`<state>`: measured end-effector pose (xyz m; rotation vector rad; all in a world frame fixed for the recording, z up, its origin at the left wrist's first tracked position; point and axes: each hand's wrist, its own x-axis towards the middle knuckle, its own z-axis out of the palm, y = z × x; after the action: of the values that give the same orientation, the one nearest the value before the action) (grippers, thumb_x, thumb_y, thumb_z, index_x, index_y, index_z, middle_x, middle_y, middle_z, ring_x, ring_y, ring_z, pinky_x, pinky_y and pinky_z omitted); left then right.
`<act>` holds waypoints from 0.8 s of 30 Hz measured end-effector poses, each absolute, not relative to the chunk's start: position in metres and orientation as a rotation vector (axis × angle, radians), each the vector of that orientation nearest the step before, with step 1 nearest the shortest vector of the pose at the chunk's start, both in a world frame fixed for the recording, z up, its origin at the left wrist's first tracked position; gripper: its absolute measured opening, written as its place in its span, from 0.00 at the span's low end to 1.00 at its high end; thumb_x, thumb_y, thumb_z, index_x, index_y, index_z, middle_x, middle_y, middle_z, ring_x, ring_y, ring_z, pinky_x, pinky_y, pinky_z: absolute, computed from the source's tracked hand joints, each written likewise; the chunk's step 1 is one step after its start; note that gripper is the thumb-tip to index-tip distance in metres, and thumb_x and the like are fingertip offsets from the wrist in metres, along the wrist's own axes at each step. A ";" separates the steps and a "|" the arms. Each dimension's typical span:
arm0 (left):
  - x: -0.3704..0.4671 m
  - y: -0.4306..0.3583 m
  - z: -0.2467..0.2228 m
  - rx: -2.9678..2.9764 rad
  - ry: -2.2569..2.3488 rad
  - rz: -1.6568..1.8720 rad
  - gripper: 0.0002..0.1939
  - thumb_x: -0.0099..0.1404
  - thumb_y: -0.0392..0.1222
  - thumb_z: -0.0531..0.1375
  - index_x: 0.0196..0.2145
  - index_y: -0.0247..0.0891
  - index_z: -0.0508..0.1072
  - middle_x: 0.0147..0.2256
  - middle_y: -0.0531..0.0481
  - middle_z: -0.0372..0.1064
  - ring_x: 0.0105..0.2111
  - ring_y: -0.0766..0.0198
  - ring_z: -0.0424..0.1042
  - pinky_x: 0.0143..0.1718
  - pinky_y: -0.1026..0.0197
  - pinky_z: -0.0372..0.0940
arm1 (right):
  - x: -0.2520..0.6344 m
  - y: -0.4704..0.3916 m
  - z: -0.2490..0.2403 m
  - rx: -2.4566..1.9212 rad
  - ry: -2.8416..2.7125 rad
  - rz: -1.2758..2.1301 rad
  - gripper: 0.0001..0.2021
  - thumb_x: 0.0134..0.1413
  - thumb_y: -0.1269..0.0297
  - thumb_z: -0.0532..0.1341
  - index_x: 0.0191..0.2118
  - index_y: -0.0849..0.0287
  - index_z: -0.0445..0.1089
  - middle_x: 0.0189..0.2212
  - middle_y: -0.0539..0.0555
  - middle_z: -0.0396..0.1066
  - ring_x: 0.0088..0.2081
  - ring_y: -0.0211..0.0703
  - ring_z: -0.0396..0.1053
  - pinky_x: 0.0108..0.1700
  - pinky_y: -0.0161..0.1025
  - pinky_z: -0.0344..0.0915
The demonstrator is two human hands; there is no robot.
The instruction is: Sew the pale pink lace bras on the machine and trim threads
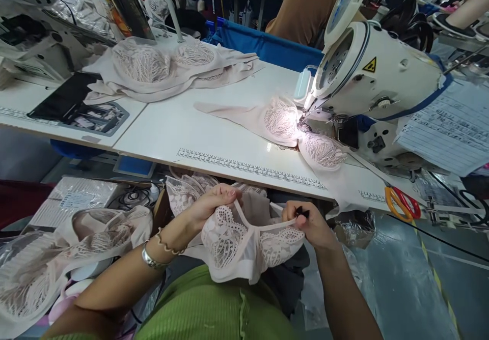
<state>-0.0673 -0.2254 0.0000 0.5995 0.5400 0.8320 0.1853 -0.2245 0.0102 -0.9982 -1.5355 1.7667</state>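
Two hands, left hand [218, 201] and right hand [312, 224], pinched a pale lace bra [224, 238] by its narrow upper edging, fingers closed. It hung between and just below them, long axis side to side, neither hand clearly nearer.

A yellow warning triangle [370, 65] marks the sewing machine [407, 83].

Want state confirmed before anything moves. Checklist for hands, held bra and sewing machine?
1. Left hand gripping held bra: ok
2. Right hand gripping its strap: ok
3. Sewing machine work area lit: ok
4. Second bra wholly on table: not ok, one end drapes over the front edge
5. Needle down in fabric: cannot tell, glare
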 end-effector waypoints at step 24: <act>-0.078 -0.223 -0.018 0.799 0.619 0.732 0.27 0.56 0.59 0.71 0.16 0.34 0.72 0.15 0.53 0.59 0.16 0.72 0.54 0.20 0.66 0.49 | 0.171 -0.229 0.004 -1.103 -1.305 1.929 0.26 0.48 0.43 0.71 0.20 0.59 0.64 0.18 0.46 0.62 0.22 0.36 0.65 0.27 0.33 0.55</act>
<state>-0.0779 -0.2225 -0.0184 0.7994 0.6188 0.7318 0.1711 -0.2290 0.0037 -1.1027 -1.3052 1.9287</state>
